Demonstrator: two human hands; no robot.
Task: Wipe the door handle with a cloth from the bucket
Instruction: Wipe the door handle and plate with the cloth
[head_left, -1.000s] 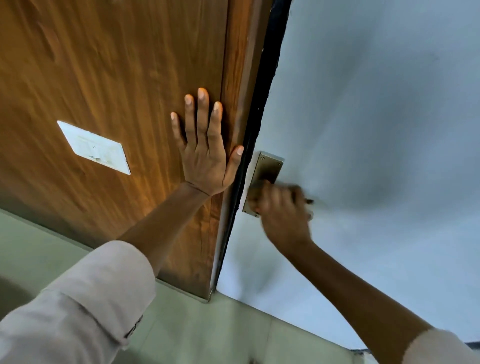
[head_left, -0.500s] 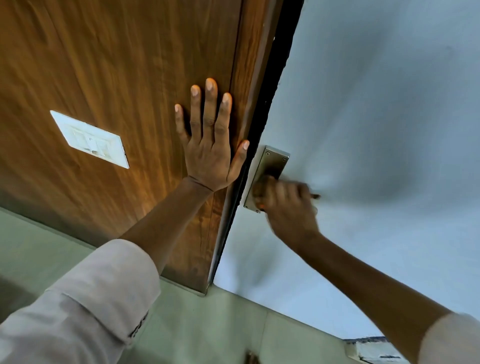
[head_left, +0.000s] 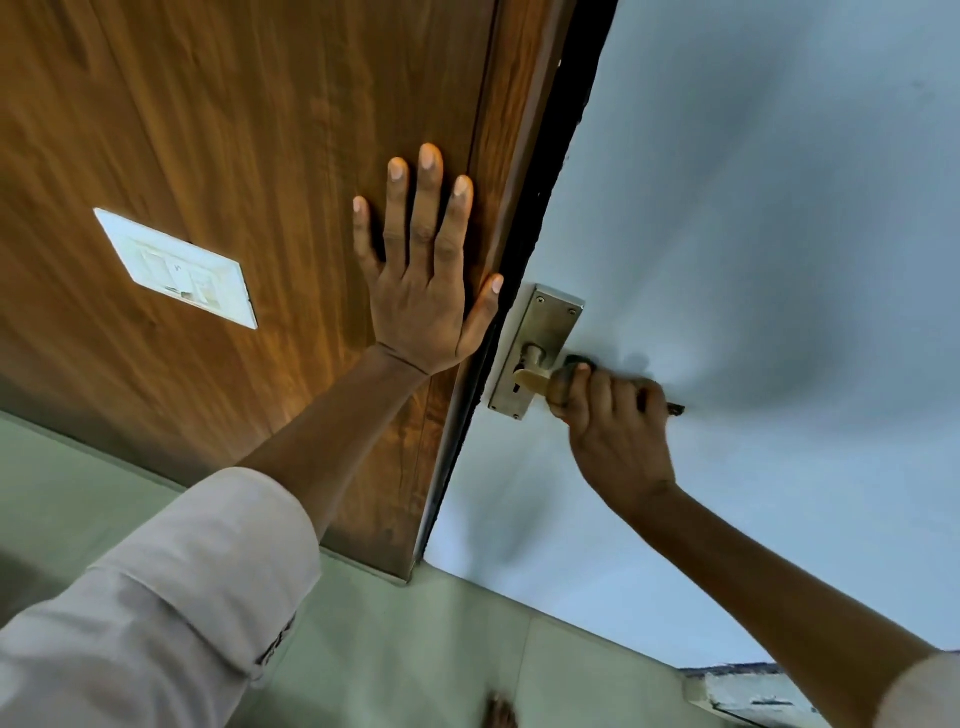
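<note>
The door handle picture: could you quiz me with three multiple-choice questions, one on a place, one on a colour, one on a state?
1. Where is the left hand?
A. flat on the wooden panel
B. on the switch plate
C. on the floor

2. What colour is the door?
A. red
B. pale blue-grey
C. black

3. What is the right hand doing?
A. hanging open
B. pointing
C. closed around the door handle

Answers: A, palm and fingers spread on wood; B, its surface shows that; C, fingers curl over the lever.

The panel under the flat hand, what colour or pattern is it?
Warm brown wood grain; the wooden panel under the left hand shows in the head view.
</note>
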